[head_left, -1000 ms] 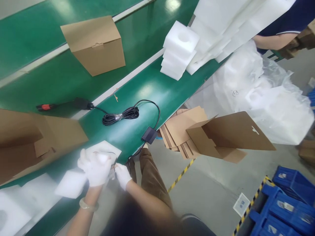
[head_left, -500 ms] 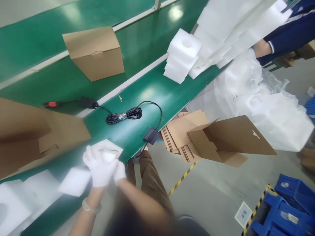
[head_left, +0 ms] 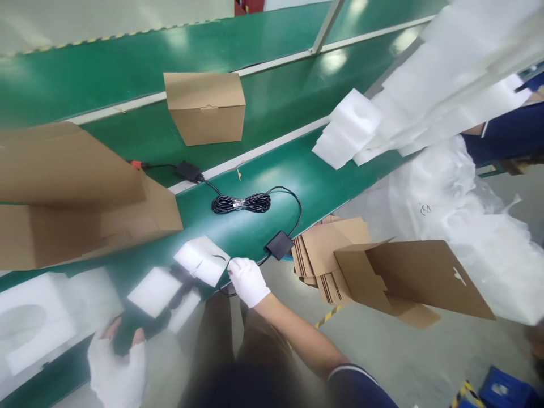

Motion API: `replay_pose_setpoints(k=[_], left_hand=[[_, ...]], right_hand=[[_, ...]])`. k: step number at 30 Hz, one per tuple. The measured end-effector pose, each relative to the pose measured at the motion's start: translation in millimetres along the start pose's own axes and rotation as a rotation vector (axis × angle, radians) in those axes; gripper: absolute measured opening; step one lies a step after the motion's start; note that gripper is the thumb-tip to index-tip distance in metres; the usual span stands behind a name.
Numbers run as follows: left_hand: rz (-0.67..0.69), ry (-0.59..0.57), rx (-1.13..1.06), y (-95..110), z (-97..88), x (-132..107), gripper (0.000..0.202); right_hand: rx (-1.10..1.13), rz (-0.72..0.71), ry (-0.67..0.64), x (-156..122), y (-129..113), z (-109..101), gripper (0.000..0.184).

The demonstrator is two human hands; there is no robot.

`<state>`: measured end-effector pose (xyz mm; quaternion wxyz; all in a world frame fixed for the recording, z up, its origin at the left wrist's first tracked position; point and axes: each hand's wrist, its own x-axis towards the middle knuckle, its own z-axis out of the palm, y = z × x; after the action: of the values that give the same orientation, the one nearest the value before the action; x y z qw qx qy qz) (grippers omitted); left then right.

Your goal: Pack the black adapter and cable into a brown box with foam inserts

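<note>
My right hand (head_left: 249, 280), in a white glove, rests at the belt's near edge with its fingers curled. It pinches the black cable (head_left: 241, 203) where the cable meets a white foam piece (head_left: 202, 260). That cable runs to a small black adapter box (head_left: 278, 245) and a tied coil. My left hand (head_left: 117, 354) is low at the left, blurred, and closed on a dark object I cannot make out. A flat white foam pad (head_left: 155, 292) lies just above the left hand.
A closed cardboard box (head_left: 205, 107) stands on the far green belt (head_left: 106, 62). An open carton (head_left: 63, 192) fills the left. Foam stacks (head_left: 348, 127) sit at the right, with flat cartons (head_left: 327, 249) beside an open one (head_left: 408, 277). A co-worker's sleeve (head_left: 505, 136) shows far right.
My hands have come apart. The left one dropped down and left off the foam with a dark object in it; the right one stayed by the foam piece. The view swung left.
</note>
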<state>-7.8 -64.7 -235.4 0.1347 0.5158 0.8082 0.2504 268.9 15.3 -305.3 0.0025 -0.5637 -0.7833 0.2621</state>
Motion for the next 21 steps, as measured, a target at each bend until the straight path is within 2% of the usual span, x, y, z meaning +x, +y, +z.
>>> replay_pose_setpoints(k=[2,4,6,8,10,13,16,19,21], left_hand=[[-0.253,-0.058,-0.084,-20,17.8,-10,0.056],[-0.516,-0.192,-0.186,-36,41.5,-18,0.056],[-0.68,-0.294,-0.345,-45,66.1,-22,0.056],[-0.763,-0.276,-0.524,-45,85.1,-20,0.059],[-0.84,-0.257,-0.613,-37,93.9,-12,0.06],[-0.913,-0.218,-0.672,-15,89.2,5,0.06],[-0.856,-0.212,-0.788,4,76.9,21,0.056],[-0.824,-0.292,-0.808,3,67.7,30,0.051],[-0.803,-0.292,-0.791,-8,58.3,32,0.059]], right_hand=[[0.045,-0.038,0.018,13,17,0,0.054],[0.09,-0.179,-0.111,35,32,3,0.083],[0.092,-0.324,-0.25,57,40,8,0.085],[0.029,-0.406,-0.32,73,40,13,0.075],[-0.043,-0.415,-0.353,78,34,15,0.066],[-0.034,-0.356,-0.371,74,24,14,0.061],[0.024,-0.277,-0.364,64,15,10,0.059],[0.07,-0.215,-0.347,52,2,10,0.06],[0.145,-0.16,-0.321,42,-12,13,0.06]])
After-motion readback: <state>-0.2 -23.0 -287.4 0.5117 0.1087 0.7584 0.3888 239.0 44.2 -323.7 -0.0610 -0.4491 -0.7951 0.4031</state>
